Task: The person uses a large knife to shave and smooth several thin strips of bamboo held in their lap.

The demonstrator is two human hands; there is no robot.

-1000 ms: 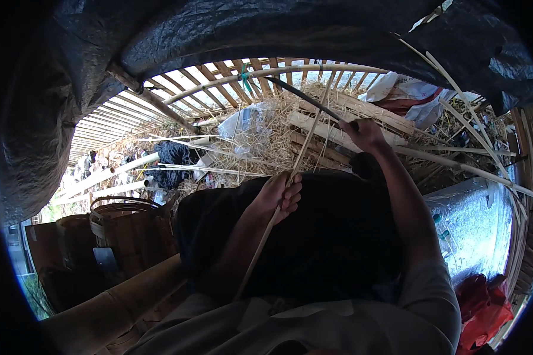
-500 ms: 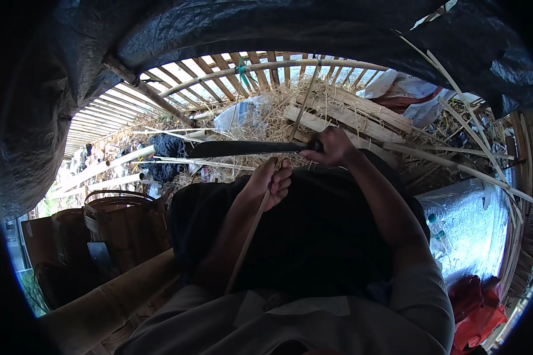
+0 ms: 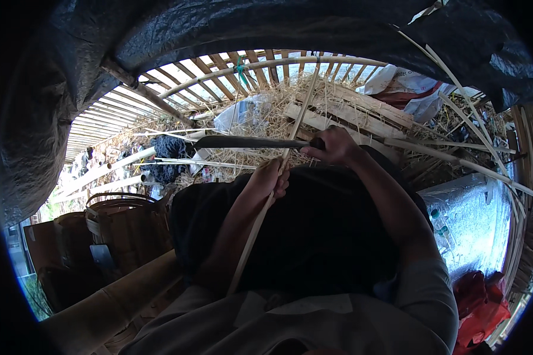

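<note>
Your left hand (image 3: 271, 180) is gripping the strip (image 3: 253, 239), your right hand (image 3: 337, 147) the knife (image 3: 249, 142). Ideally, you're keeping both hands apart.

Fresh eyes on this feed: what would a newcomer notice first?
Probably the long dark knife in the right hand, crossing the pale strip gripped by the left hand, mid-view. Next, likely the shiny silvery sheet at the right, with crumpled red plastic below it.

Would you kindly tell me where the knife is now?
In the head view, the knife is in the right hand, pointing left across the pale strip, just beyond the left hand.
</note>
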